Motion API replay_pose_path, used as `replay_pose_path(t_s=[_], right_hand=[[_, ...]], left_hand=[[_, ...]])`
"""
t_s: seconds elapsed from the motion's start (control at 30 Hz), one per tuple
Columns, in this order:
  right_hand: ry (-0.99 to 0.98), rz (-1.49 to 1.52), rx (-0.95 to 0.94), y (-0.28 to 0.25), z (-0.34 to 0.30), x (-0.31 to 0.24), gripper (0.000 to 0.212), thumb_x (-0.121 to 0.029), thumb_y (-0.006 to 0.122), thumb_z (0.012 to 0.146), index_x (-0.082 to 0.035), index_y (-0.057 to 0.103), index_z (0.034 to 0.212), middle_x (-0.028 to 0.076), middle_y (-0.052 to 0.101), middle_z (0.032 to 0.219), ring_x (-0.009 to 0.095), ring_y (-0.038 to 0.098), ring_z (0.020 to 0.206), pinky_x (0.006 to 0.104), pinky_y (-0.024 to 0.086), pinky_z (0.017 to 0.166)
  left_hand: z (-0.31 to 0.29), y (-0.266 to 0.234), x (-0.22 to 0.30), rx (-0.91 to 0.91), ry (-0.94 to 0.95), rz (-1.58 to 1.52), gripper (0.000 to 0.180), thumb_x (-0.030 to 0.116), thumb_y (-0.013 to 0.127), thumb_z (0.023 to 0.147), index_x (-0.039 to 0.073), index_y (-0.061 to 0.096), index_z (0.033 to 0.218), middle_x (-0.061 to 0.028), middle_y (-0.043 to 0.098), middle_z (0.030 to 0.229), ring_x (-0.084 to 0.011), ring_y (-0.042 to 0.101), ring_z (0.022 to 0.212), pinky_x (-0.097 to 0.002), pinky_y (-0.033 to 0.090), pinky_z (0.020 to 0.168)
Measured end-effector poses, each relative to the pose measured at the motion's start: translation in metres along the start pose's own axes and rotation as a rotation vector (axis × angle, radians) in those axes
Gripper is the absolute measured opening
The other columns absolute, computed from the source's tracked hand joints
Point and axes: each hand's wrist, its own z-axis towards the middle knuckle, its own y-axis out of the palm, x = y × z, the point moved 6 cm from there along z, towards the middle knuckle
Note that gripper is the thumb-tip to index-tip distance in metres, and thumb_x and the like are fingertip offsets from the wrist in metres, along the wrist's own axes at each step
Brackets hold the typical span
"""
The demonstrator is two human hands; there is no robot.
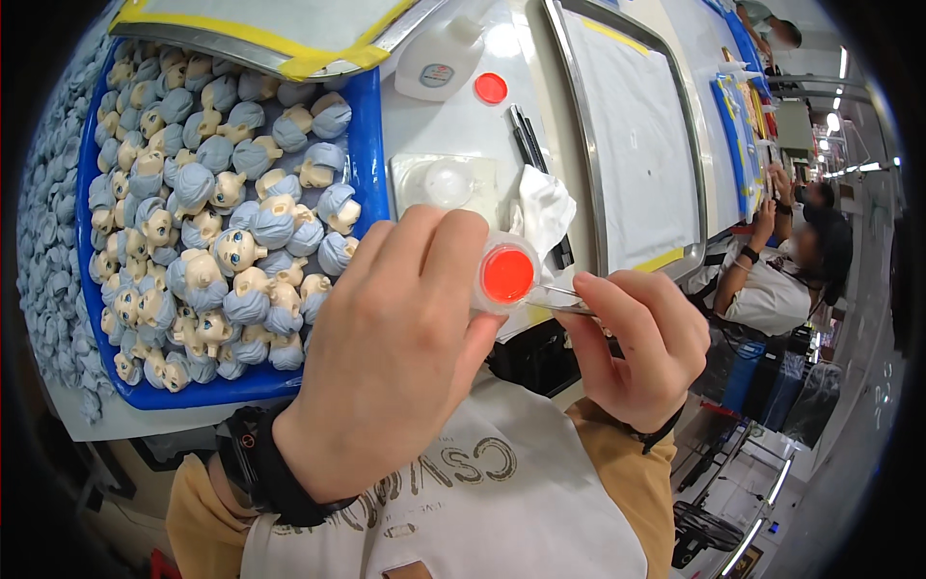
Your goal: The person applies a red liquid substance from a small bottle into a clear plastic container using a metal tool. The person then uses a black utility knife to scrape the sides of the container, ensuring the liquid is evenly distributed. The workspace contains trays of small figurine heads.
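White printed apron (473, 473) nearest, tan sleeves either side, black bands at both wrists. Left hand (386, 338) ahead of it, grip closed around a small translucent round plastic jar (493, 301), fingers and thumb curled on its left side. Jar is between the two hands, tilted so its mouth, showing a bright red-orange disc (508, 274), faces the person. Right hand (637, 333) is to the right, grip pinching a thin silver metal two-pronged tool (569, 306) between thumb and fingers; tool's tip end is at the jar's right side, can't tell if touching.

Left of the left hand: blue plastic tray (371, 145) full of pale doll heads with grey-blue sculpted hair. More grey-blue pieces (58, 241) are heaped farther left.

Beyond the jar, on the white surface (415, 130): clear dome-like piece (447, 181) on a square clear base, crumpled white cloth (545, 205) right of it, slim black pens (527, 140) farther. Then flat round red cap (491, 88), translucent white bottle (437, 63) just left of it. Metal-rimmed tray with white sheet (637, 145) on the right; yellow-taped tray (260, 39) far left, overhanging the blue one. Co-workers far right.
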Motion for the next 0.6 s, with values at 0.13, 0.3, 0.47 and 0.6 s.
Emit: replay_pose_path(t_s=[0.13,0.3,0.47,0.6], right_hand=[[0.260,0.153,-0.032,0.002,-0.019,0.005,0.030,0.003,0.075,0.068,0.001,0.066,0.096,0.009,0.061,0.070,0.020,0.059,0.055,0.0276,0.046,0.048],[0.516,0.453,0.055,0.012,-0.042,0.010,0.029,0.009,0.066,0.079,0.002,0.060,0.106,0.011,0.064,0.073,0.011,0.061,0.058,0.0238,0.048,0.050],[0.658,1.044,0.334,0.029,-0.068,0.007,0.029,0.015,0.049,0.086,0.004,0.045,0.113,0.019,0.065,0.087,0.013,0.061,0.057,0.0213,0.050,0.051],[0.614,0.993,0.215,0.033,-0.074,0.009,0.029,0.010,0.045,0.089,0.002,0.043,0.117,0.020,0.064,0.086,0.013,0.058,0.049,0.0214,0.046,0.046]], left_hand=[[-0.001,0.004,-0.001,-0.015,-0.028,0.038,0.050,0.001,0.077,0.065,0.002,0.051,0.108,-0.0150,0.056,0.096,-0.0337,0.058,0.082,-0.0391,0.047,0.071],[-0.007,0.001,-0.001,0.015,-0.079,0.001,0.060,0.001,0.079,0.061,0.003,0.051,0.115,-0.0123,0.053,0.098,-0.0289,0.056,0.079,-0.0369,0.046,0.069],[-0.005,-0.016,0.007,-0.027,-0.007,0.103,0.069,0.000,0.081,0.056,0.004,0.052,0.118,-0.0124,0.050,0.099,-0.0280,0.053,0.084,-0.0352,0.046,0.072],[-0.004,-0.022,0.007,-0.050,0.016,0.112,0.062,0.000,0.081,0.054,0.004,0.054,0.110,-0.0128,0.049,0.097,-0.0286,0.052,0.084,-0.0353,0.045,0.071]])
